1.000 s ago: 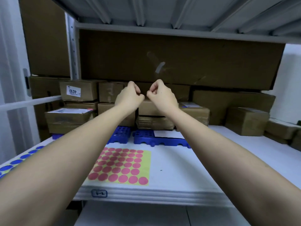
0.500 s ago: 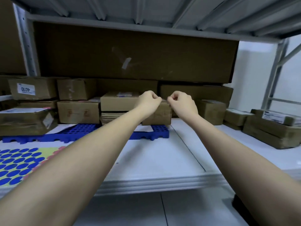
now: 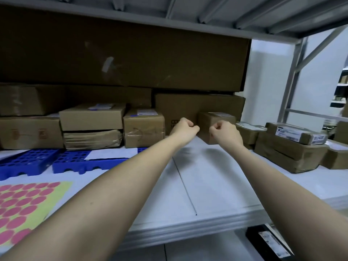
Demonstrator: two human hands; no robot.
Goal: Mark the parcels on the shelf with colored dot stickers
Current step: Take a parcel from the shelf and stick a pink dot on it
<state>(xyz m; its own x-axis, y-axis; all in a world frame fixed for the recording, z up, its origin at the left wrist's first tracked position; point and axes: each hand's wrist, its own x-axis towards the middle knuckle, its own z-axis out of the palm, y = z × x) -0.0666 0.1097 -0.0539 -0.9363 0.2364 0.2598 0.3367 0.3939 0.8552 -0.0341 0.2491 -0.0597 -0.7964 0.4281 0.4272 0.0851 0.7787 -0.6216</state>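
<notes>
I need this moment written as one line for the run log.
left hand: curled, sticker unseen | right hand: curled, before small parcel | pink dot sheet: on shelf

A grey metal shelf underside [image 3: 216, 10] with ribbed channels runs across the top, casting the back of the bay into shadow. The white shelf board [image 3: 207, 185] below is smooth, with a thin dark seam [image 3: 185, 187] running front to back and a layered front edge. On the right, a grey steel upright [image 3: 291, 80] and a diagonal brace [image 3: 320, 46] frame a pale bluish-white wall [image 3: 267, 76], lit evenly and brightly. Farther right, another shelving unit [image 3: 341, 91] shows dimly. Beneath the board, a white lower surface [image 3: 197, 249] is visible
</notes>
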